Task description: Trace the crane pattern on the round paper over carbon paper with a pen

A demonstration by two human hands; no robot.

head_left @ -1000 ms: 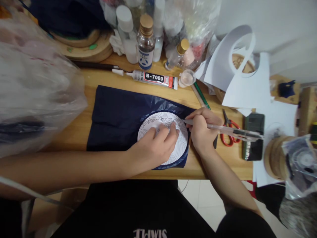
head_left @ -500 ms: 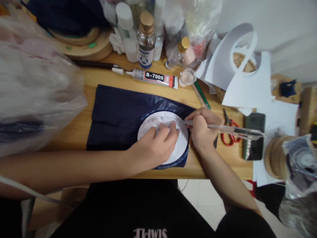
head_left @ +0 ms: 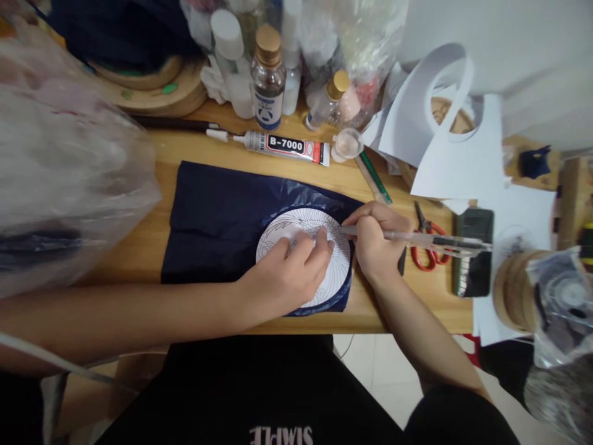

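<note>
A round white paper with a line drawing lies on dark blue carbon paper on the wooden desk. My left hand presses down on the round paper, fingers together and bent. My right hand grips a clear pen with its tip on the paper's upper right part.
A B-7000 glue tube, bottles and plastic bags stand at the back. Red scissors, a dark phone, white cut paper, a green pen and a wooden spool lie to the right. A large plastic bag fills the left.
The pen tip and my right hand have crept slightly left on the drawing. My left hand stays pressed on the paper.
</note>
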